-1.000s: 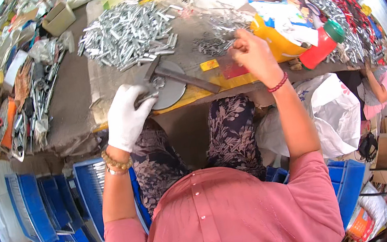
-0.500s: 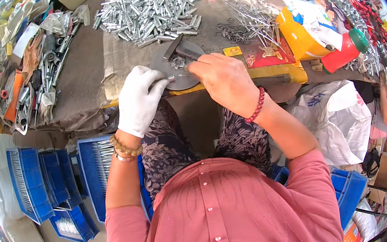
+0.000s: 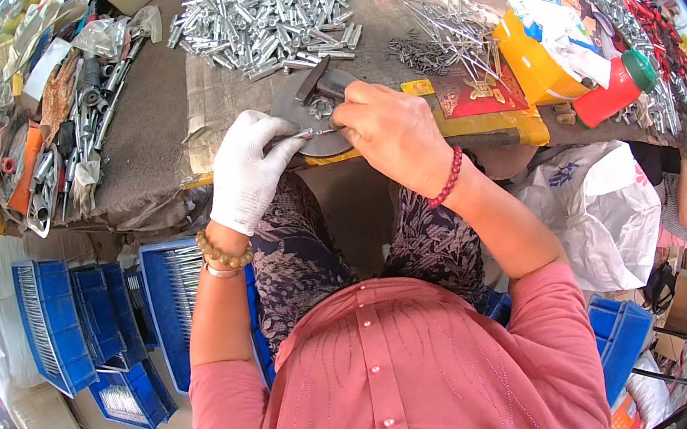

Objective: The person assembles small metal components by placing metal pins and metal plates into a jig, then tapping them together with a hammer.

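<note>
My left hand (image 3: pixel 251 171), in a white knit glove, pinches a small silvery metal tube (image 3: pixel 307 134) between thumb and forefinger. Facing it, my bare right hand (image 3: pixel 391 129) grips a thin metal pin (image 3: pixel 327 131), its far end hidden by the fingers. The two tips nearly meet; whether they touch is too small to tell. Both hands are over the near edge of a round dark metal plate (image 3: pixel 283 107). On that plate lie a hammer (image 3: pixel 311 81), its handle partly behind my right hand, and several small shiny metal pieces (image 3: pixel 319 110).
A heap of silvery metal tubes (image 3: pixel 267 14) lies beyond the plate. Right of it are long thin rods (image 3: pixel 458 31), dark small pins (image 3: pixel 411 54), a red packet (image 3: pixel 467 96) and a yellow container (image 3: pixel 536 56). Tools (image 3: pixel 86 101) crowd the left; blue bins (image 3: pixel 57 329) stand below.
My hands have drawn slightly closer together, bringing the tube and pin tips nearer each other. The right fingers have curled in more tightly.
</note>
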Action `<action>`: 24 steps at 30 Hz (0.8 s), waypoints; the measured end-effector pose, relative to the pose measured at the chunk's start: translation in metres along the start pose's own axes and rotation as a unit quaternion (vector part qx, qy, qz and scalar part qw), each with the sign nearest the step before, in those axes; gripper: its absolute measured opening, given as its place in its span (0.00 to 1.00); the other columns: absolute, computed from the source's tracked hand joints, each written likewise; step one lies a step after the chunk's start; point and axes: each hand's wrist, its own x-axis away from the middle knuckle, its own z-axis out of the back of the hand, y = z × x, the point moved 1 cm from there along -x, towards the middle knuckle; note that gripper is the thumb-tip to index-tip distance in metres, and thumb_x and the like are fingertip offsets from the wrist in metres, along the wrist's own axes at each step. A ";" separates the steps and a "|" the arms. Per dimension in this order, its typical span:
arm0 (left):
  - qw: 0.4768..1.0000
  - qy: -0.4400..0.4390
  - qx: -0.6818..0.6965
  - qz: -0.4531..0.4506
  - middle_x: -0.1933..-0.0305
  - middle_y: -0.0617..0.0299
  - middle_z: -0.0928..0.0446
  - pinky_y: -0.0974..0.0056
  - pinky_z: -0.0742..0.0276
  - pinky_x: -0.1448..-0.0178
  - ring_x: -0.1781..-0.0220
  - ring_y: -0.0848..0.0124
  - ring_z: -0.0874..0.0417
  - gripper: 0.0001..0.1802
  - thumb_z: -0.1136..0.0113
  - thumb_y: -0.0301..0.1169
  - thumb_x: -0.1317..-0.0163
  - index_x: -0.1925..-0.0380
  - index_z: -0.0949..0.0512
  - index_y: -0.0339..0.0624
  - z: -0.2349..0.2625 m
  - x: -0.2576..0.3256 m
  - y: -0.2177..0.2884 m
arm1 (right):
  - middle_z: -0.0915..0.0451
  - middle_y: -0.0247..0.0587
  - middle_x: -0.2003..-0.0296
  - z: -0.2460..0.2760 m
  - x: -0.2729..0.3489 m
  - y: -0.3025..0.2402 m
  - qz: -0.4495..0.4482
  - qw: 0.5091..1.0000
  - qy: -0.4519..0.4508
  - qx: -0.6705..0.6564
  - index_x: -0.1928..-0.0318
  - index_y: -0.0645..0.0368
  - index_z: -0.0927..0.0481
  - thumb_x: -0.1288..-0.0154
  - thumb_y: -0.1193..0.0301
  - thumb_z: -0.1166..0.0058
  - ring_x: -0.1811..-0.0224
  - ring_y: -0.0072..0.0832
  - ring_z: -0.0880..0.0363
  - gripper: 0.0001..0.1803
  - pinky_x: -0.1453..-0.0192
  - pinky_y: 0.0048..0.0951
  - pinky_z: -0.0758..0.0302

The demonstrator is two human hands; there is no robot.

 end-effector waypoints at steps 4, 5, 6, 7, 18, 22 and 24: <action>1.000 0.016 0.005 -0.019 0.63 0.56 0.20 0.57 0.22 0.51 0.57 0.56 0.17 0.06 0.27 0.31 0.38 0.64 0.12 0.41 -0.001 0.001 -0.002 | 0.23 0.40 0.66 -0.003 -0.002 0.003 -0.005 1.000 0.001 -0.011 0.69 0.55 0.15 0.37 0.75 0.38 0.60 0.42 0.16 0.03 0.58 0.45 0.18; 1.000 0.015 0.001 -0.015 0.63 0.56 0.20 0.57 0.22 0.50 0.56 0.56 0.17 0.06 0.27 0.31 0.39 0.64 0.12 0.41 -0.001 0.001 -0.002 | 0.23 0.40 0.66 -0.004 -0.002 0.003 -0.006 1.000 0.001 -0.011 0.69 0.55 0.15 0.37 0.75 0.38 0.60 0.42 0.16 0.03 0.58 0.45 0.18; 1.000 0.014 0.001 -0.015 0.63 0.56 0.20 0.57 0.22 0.50 0.56 0.56 0.17 0.06 0.27 0.31 0.39 0.64 0.12 0.41 -0.001 0.001 -0.002 | 0.23 0.40 0.66 -0.005 -0.003 0.004 -0.005 1.000 0.004 -0.016 0.69 0.55 0.15 0.36 0.74 0.38 0.60 0.42 0.16 0.03 0.58 0.45 0.18; 1.000 0.018 0.001 -0.015 0.62 0.56 0.20 0.57 0.22 0.50 0.56 0.56 0.17 0.06 0.27 0.31 0.39 0.64 0.12 0.41 -0.002 0.002 -0.003 | 0.23 0.41 0.66 -0.006 -0.003 0.004 -0.004 1.000 0.006 -0.022 0.68 0.55 0.15 0.36 0.74 0.39 0.60 0.43 0.16 0.03 0.58 0.45 0.19; 1.000 -0.002 0.018 -0.012 0.59 0.54 0.20 0.60 0.22 0.46 0.52 0.59 0.16 0.07 0.29 0.23 0.40 0.62 0.13 0.38 -0.001 0.002 -0.002 | 0.21 0.42 0.66 -0.019 -0.006 0.006 -0.011 0.997 0.004 -0.075 0.66 0.55 0.14 0.38 0.77 0.39 0.61 0.44 0.16 0.03 0.58 0.45 0.19; 1.000 0.008 0.010 -0.027 0.58 0.54 0.20 0.60 0.22 0.46 0.52 0.59 0.17 0.06 0.29 0.23 0.40 0.62 0.13 0.38 -0.001 0.004 -0.005 | 0.19 0.41 0.64 0.003 -0.009 0.013 -0.024 0.997 0.007 -0.078 0.61 0.55 0.13 0.40 0.75 0.35 0.60 0.43 0.14 0.06 0.57 0.41 0.18; 1.000 0.009 0.010 -0.021 0.58 0.55 0.20 0.60 0.22 0.46 0.52 0.59 0.17 0.06 0.29 0.23 0.40 0.63 0.13 0.38 -0.001 0.003 0.000 | 0.19 0.40 0.64 0.012 -0.008 0.040 -0.066 0.997 0.041 -0.015 0.63 0.51 0.12 0.38 0.69 0.34 0.58 0.43 0.14 0.04 0.55 0.44 0.17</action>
